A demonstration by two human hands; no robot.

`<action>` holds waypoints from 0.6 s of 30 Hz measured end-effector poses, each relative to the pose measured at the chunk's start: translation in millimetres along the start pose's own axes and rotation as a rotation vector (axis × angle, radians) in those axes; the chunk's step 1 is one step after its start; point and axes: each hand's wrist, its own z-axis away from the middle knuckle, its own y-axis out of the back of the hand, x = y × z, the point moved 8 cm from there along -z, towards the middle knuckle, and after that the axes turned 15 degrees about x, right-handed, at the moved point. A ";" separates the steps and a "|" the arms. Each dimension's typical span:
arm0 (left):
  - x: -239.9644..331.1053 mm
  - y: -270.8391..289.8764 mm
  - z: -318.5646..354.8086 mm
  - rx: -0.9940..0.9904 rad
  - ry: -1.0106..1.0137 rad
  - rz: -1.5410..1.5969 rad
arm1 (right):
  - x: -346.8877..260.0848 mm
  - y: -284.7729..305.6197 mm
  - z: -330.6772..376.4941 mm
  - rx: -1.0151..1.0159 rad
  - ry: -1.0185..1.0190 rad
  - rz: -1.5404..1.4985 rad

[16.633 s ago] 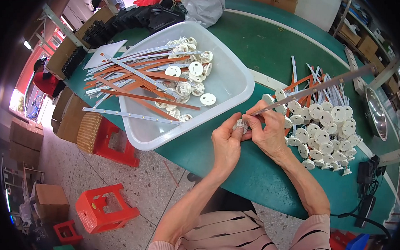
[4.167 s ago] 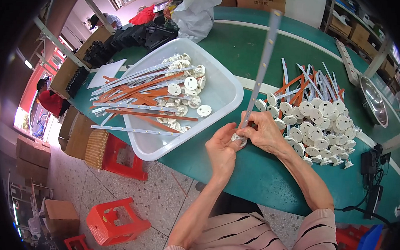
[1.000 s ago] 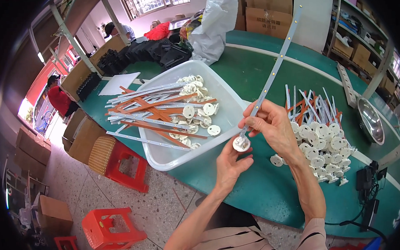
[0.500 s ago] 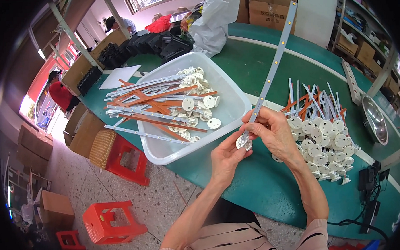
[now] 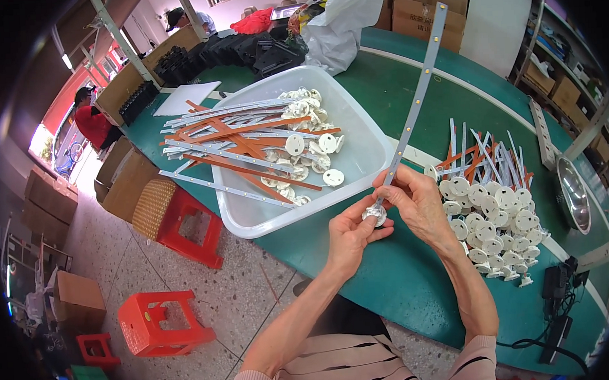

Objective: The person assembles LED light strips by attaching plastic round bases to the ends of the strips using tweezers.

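Between my hands is an LED strip [image 5: 419, 93], a long grey bar with small yellow chips, standing steeply upward. My right hand [image 5: 417, 202] pinches it near its lower end. A small round white cap [image 5: 375, 215] sits at that end, and my left hand [image 5: 351, 237] grips it between thumb and fingers. How strip and cap join is partly hidden by my fingers. To the left, a white plastic tub [image 5: 252, 226] holds several strips, grey and orange-brown, with white caps at their ends. A heap of similar white caps [image 5: 489, 216] with strips lies right of my right hand.
The green table [image 5: 404, 287] curves around me. A metal bowl [image 5: 572, 195] and black power adapters [image 5: 556, 281] with cables lie at the right. Black plastic parts [image 5: 264, 52] and a white bag [image 5: 341, 29] stand at the back. Red stools [image 5: 164, 325] are on the floor at left.
The view has shifted slightly, moving the surroundings in the picture. Both hands keep their grip on the strip and cap; the left fingers have shifted a little around the cap.
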 end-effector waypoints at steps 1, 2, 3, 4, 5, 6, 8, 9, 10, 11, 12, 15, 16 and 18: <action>0.3 1.9 -0.6 0.011 -0.009 -0.022 | -0.6 -0.4 0.1 0.003 0.027 0.035; 0.6 3.6 -1.1 0.022 -0.018 -0.045 | -1.0 -0.9 0.3 0.006 0.054 0.071; 1.0 2.9 -0.9 0.023 -0.017 -0.042 | 2.3 -1.8 0.3 0.004 0.052 0.072; 1.7 3.2 -0.6 0.050 -0.018 -0.065 | 5.8 -2.4 0.3 0.009 0.060 0.062; 1.6 4.4 -0.7 0.076 -0.019 -0.088 | 7.5 -2.5 0.5 0.015 0.068 0.051; 1.7 5.2 -0.8 0.080 -0.020 -0.086 | 6.8 -3.7 1.0 0.010 0.068 0.051; 1.4 7.0 -1.1 0.089 -0.030 -0.105 | 7.2 -5.8 2.4 0.000 0.039 0.061; 0.8 6.8 -1.2 0.091 -0.030 -0.102 | 8.1 -6.4 2.8 -0.002 0.038 0.063; 1.2 6.9 -1.3 0.098 -0.042 -0.098 | 8.8 -6.5 3.0 0.005 0.051 0.072; 1.8 7.0 -1.3 0.105 -0.053 -0.093 | 9.2 -6.5 3.0 0.012 0.064 0.082; 1.8 6.5 -1.1 0.104 -0.050 -0.092 | 10.2 -6.9 3.1 0.013 0.062 0.085; 3.2 6.2 -1.2 0.109 -0.055 -0.108 | 10.2 -5.7 2.9 0.037 0.069 0.073; 3.0 5.4 -1.6 0.095 -0.052 -0.129 | 9.3 -5.7 2.8 0.033 0.078 0.089; 1.3 4.1 -1.9 0.082 -0.048 -0.149 | 7.9 -5.9 2.9 0.028 0.087 0.106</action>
